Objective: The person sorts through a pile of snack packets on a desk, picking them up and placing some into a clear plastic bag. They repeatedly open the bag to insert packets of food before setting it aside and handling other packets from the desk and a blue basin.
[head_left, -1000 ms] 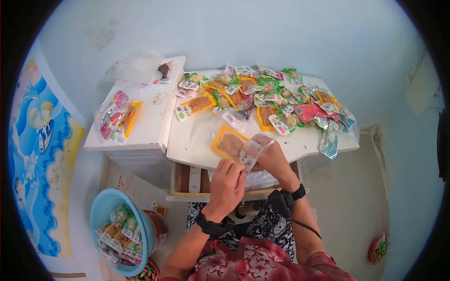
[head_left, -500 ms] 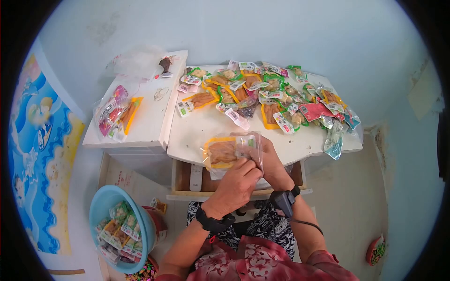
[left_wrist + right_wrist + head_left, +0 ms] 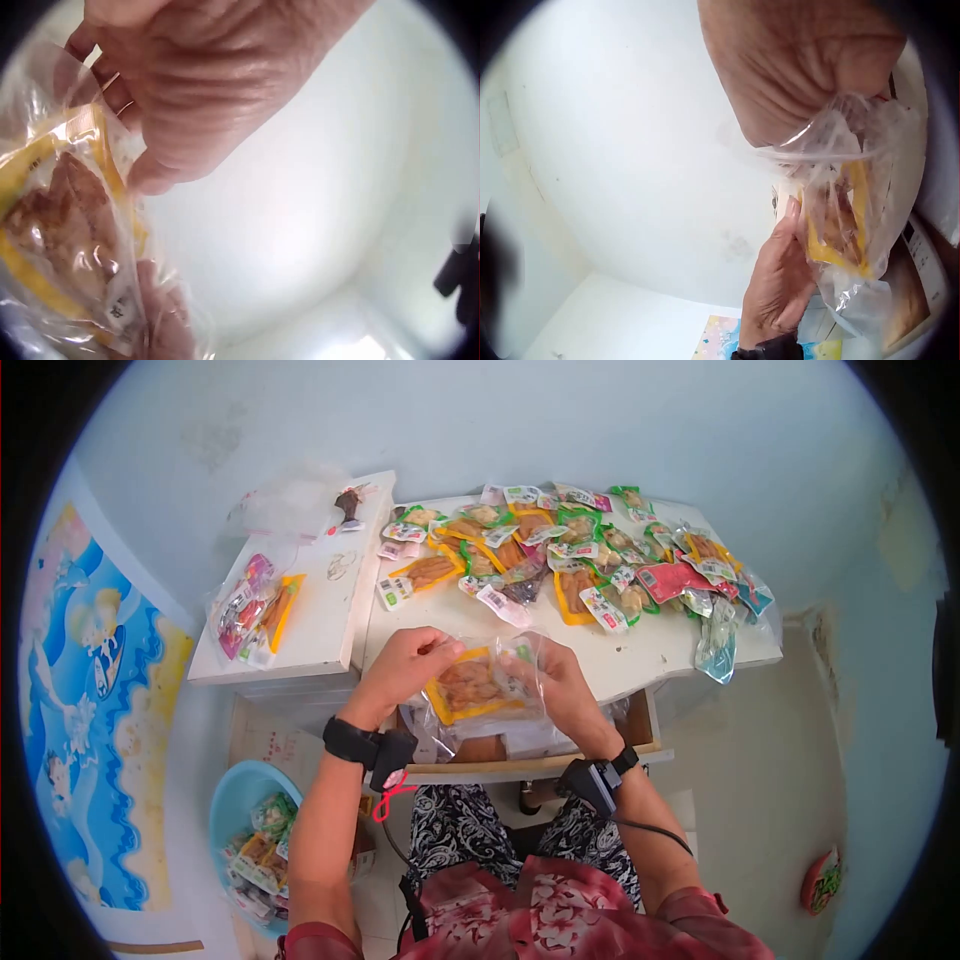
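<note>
A yellow-edged snack packet (image 3: 470, 688) with brown pieces of food in it sits inside a clear plastic bag (image 3: 532, 705), held above the drawer at the table's front. My left hand (image 3: 405, 668) pinches the bag's left upper edge between thumb and fingers. At the other end, my right hand (image 3: 563, 690) reaches into the bag's mouth and grips the packet's right end through the plastic opening. In the right wrist view the bag's rim (image 3: 817, 156) crosses that hand near the palm, and its fingertips are hidden.
A heap of snack packets (image 3: 580, 550) covers the back of the white table (image 3: 640, 660). On the left cabinet lie a filled clear bag (image 3: 250, 615) and loose plastic bags (image 3: 285, 510). Below are an open drawer (image 3: 640, 728) and a blue bucket (image 3: 225, 810) of packets.
My left hand has moved from the bag's near right part to its left upper edge. The bag and packet have turned and now hang tilted toward me. My right hand has stayed at the right end.
</note>
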The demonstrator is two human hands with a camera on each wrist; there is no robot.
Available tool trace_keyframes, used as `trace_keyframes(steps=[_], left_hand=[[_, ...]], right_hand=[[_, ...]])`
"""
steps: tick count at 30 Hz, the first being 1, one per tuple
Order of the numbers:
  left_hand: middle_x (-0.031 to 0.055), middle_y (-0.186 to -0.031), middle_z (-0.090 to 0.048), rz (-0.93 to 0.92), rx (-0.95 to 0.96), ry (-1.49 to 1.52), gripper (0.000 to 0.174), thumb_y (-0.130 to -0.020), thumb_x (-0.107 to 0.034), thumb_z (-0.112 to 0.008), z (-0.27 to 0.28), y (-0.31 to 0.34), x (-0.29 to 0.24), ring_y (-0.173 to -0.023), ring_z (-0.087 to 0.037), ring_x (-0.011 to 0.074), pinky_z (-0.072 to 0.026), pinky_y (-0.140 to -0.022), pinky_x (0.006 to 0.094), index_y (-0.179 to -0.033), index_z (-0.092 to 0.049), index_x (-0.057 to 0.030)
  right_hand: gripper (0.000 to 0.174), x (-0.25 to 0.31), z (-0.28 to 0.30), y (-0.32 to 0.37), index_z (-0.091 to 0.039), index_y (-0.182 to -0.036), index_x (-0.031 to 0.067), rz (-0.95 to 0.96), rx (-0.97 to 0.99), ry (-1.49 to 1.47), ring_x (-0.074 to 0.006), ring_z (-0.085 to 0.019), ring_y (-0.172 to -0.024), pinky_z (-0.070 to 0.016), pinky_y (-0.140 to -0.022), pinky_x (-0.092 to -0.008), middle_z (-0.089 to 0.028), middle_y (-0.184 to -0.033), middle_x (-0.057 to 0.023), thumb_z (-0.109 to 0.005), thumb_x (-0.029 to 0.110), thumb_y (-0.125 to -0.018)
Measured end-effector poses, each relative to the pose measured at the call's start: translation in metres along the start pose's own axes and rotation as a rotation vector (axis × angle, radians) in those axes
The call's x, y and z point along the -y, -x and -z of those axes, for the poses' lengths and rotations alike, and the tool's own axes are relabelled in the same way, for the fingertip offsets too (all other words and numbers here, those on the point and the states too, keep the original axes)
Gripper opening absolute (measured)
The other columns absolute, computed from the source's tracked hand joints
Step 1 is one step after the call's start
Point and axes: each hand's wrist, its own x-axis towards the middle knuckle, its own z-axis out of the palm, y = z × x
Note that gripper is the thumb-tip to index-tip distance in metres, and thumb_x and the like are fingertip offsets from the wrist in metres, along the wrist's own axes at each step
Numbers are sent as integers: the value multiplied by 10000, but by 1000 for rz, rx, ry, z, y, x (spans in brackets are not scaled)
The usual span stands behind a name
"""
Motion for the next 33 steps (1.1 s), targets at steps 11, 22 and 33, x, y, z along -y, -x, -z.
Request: trace_keyframes(steps=[11, 22, 33], left_hand=[[-49, -885, -677, -232, 15, 100, 177, -967, -181, -721, -28, -22, -35, -844, -572, 38, -487, -782, 245, -962, -706, -4], [141, -1072, -600, -526, -513, -465, 601, -807, -334, -862, -83, 60, -71, -1007, -615, 325, -518, -860, 415, -1235, -598, -6], [139, -939, -607, -457, -553, -252, 163, -899, -52, -696, -135, 70, -43, -866, -607, 376, -498, -733, 476, -1017, -586, -35]], right_hand=[[327, 18, 9, -13, -715, -1101, -13, -36, 345, 491, -200, -648, -722, -524, -694, -351, -717, -881, -134, -675, 300, -1017], [290, 8, 13, -17, -687, -1104, -13, -124, 201, 379, -146, -626, -590, -509, -534, -308, -670, -783, -85, -666, 250, -983], [322, 14, 15, -23, -677, -1059, -57, 32, 159, 597, -218, -674, -719, -538, -635, -379, -700, -895, -156, -743, 234, -937]])
